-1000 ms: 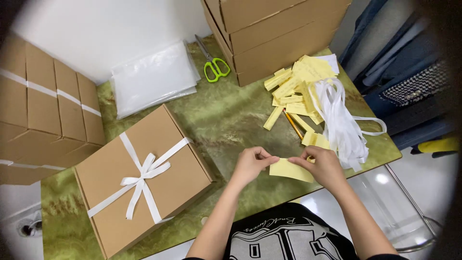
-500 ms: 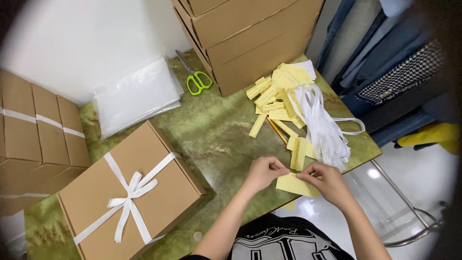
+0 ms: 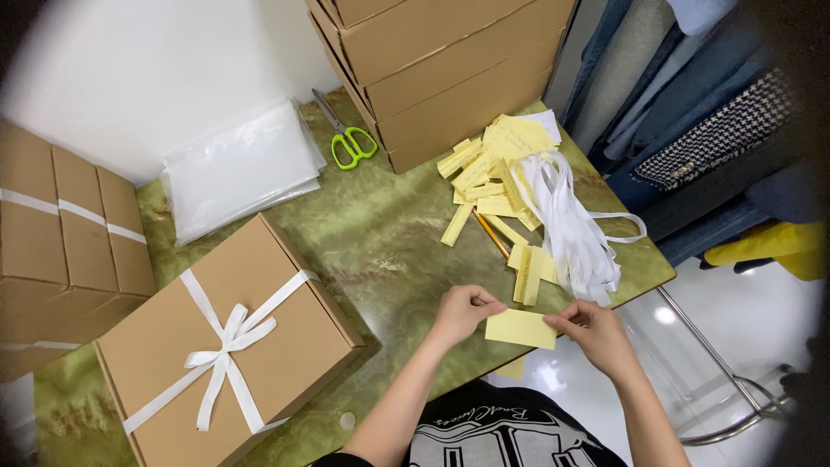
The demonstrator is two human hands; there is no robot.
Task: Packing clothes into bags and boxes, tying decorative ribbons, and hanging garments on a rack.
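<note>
Bright even light is hitting everything, corners are going dark and curved, glare is bouncing off the floor [image 3: 666,316] past my right hand [image 3: 596,333].

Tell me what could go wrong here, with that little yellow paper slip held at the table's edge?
The small yellow paper slip, pinched between the left hand and right hand, sits past the green marbled table's edge; if dropped, it would likely fall to the floor. The loose white ribbon bundle and scattered yellow slips lie near that edge and might get swept off.
</note>
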